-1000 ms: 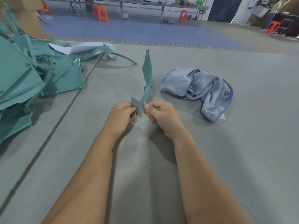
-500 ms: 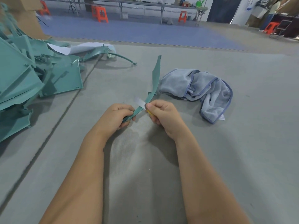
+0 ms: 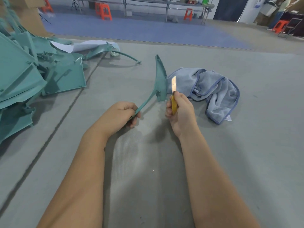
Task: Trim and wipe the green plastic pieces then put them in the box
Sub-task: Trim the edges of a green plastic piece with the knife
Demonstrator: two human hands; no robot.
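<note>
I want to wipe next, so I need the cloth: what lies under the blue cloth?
Under the blue cloth the grey mat shows around it, and a small white tag pokes out at its near corner. Anything beneath its folds is covered.

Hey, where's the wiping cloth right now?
In the head view, the blue-grey cloth lies crumpled on the grey mat, right of centre, just beyond the right hand holding the yellow knife.

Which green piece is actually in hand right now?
The slim curved green piece, gripped at its narrow end by the left hand and raised upright. The other green pieces lie piled at left, untouched.
</note>
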